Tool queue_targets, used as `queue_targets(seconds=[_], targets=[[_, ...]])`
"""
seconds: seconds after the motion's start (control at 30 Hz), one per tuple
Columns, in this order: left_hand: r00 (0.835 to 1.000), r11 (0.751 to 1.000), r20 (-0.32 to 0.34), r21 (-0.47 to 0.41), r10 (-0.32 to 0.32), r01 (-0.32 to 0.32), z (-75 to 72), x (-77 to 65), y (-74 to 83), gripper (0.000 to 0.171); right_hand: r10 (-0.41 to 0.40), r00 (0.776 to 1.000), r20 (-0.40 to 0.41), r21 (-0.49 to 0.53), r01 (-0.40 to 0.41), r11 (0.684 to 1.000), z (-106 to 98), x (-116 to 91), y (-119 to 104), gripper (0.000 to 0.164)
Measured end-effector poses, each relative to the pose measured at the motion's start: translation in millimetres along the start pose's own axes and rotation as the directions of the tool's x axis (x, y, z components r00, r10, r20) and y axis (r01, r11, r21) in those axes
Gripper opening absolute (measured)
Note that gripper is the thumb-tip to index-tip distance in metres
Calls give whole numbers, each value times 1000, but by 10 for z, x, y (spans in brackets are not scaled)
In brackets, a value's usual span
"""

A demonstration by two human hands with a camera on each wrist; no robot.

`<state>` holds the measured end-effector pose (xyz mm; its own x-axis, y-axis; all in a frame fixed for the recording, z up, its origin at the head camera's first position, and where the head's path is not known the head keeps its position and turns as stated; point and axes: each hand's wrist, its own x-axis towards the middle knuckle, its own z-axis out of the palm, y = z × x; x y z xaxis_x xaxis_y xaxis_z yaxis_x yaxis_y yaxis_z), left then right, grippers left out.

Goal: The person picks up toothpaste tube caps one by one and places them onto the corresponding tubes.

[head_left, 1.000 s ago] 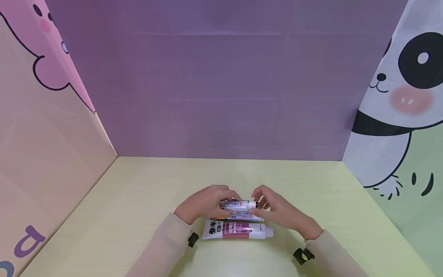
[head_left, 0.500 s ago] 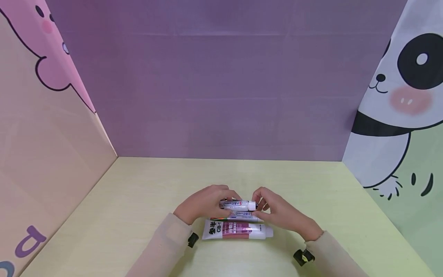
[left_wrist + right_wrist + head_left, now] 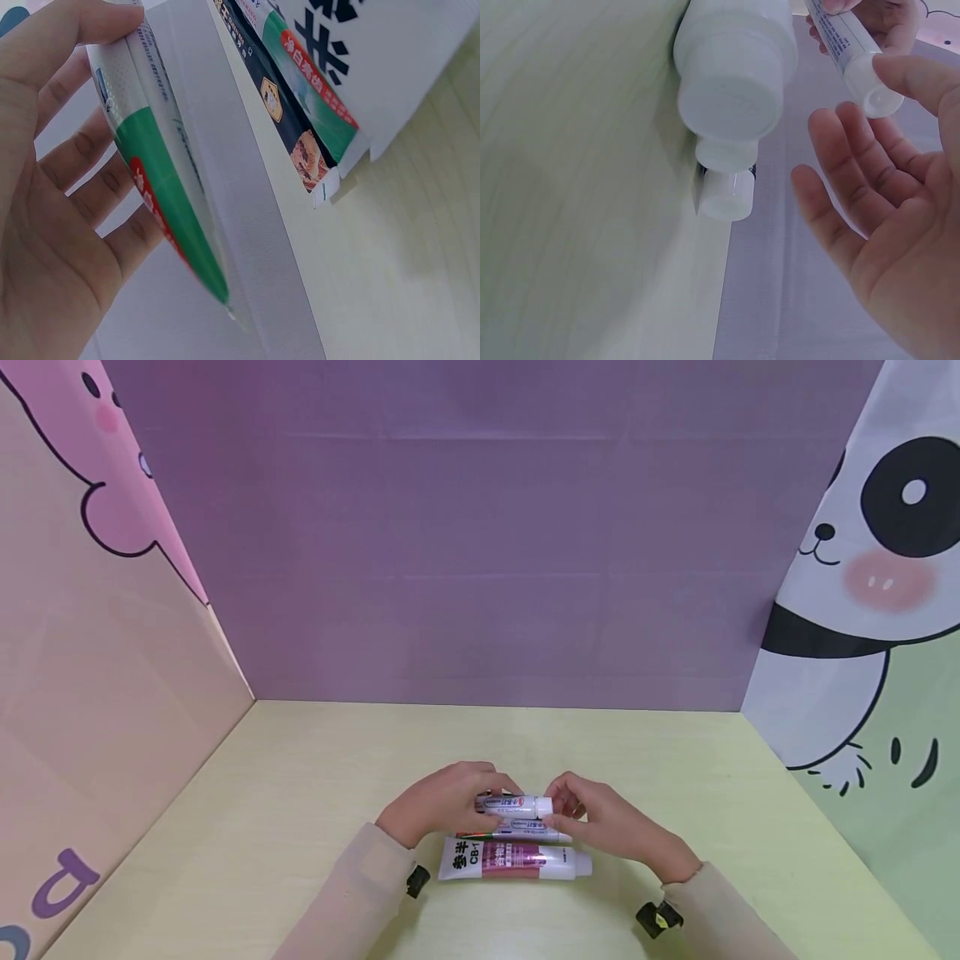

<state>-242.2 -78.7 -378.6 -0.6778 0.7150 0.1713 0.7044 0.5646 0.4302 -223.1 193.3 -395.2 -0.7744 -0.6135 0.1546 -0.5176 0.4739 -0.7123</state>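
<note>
My left hand (image 3: 450, 797) holds a white toothpaste tube (image 3: 513, 806) above the table, its cap towards the right. The tube's flat end is green and red in the left wrist view, with the thumb (image 3: 112, 21) on its near side. At the white cap (image 3: 881, 97), the right hand (image 3: 607, 818) has its thumb on one side and a finger partly hidden behind. Below lie more toothpaste tubes: a white and pink one (image 3: 513, 860) in front, a white one with a green end (image 3: 525, 833) behind it, and a black one (image 3: 274, 101).
The pale wooden table (image 3: 337, 760) stretches around the tubes. A purple wall (image 3: 487, 527) closes off the back, and printed side panels stand at left and right, one with a panda (image 3: 847, 610).
My right hand has shifted slightly nearer the front, its fingers now closer around the cap. The black end seen beside the cap is now covered. The left hand keeps its hold.
</note>
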Motion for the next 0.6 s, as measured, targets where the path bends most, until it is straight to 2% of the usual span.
queue_targets(seconds=[0.23,0.4,0.6], targets=[[1000,1000,-7,5,4,-4,7,-4,3,34,46,999,20,-13,-46,999,0,5,15,20],[1000,1000,-12,8,17,-17,-1,-4,18,35,64,998,6,-75,-63,995,13,19,42,34],[999,999,-17,14,32,-32,1,3,33,34,103,995,-1,-86,-103,991,34,34,13,49]])
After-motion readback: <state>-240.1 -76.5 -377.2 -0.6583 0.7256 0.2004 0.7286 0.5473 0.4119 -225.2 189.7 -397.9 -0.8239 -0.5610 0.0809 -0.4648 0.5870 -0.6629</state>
